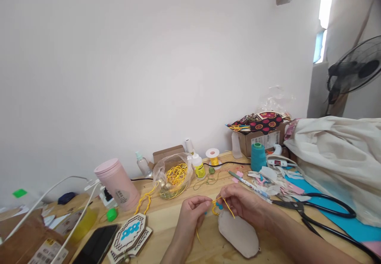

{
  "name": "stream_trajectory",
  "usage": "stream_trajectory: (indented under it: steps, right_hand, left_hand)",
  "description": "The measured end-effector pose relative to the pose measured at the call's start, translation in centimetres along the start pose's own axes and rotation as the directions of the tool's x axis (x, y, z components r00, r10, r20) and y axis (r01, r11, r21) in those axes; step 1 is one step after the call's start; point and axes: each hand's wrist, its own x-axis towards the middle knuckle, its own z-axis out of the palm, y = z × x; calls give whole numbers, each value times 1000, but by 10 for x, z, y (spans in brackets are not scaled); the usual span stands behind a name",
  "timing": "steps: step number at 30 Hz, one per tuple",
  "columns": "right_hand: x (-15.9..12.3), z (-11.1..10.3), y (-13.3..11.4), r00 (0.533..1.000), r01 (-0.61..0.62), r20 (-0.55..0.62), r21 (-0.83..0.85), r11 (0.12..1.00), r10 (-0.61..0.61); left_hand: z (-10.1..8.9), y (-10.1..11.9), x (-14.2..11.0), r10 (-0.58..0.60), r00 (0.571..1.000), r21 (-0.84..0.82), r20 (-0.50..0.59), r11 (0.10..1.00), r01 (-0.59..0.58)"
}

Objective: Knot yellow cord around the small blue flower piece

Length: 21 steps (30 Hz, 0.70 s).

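Near the table's front, my left hand (191,216) pinches a thin yellow cord (229,208) between thumb and fingertips, and one tail of it hangs below that hand. Close by on the right, my right hand (242,201) is closed on the same cord, whose other end sticks out past the fingers. The cord makes a small loop or knot between the hands, with a bit of blue (219,205) beside it. Just below lies a cream, rounded-oblong fabric piece (239,234), its top edge next to the cord; whether they are joined is hidden.
Black-handled scissors (300,208), a pen (248,184) and fabric scraps lie right. Behind stand a glue bottle (198,166), a cord spool (212,157) and a bag of yellow cord (177,174). Left are a pink tumbler (119,184), octagonal ornaments (131,234) and a phone (97,246).
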Motion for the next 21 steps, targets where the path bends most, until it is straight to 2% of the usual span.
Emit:
stream_trajectory:
  steps: [5,13,21]
  right_hand:
    - [1,-1,1,998,-51,-19,31,998,52]
    - [1,0,-1,998,-53,-22,141,989,57]
    - [1,-2,-3,989,-130,-38,228,965,142]
  left_hand:
    - [1,-2,1,44,999,-19,-9,999,-44]
    - [3,1,-2,-3,1000,-32,2,999,3]
    - [8,2,-7,48,998,-83,43,996,-45]
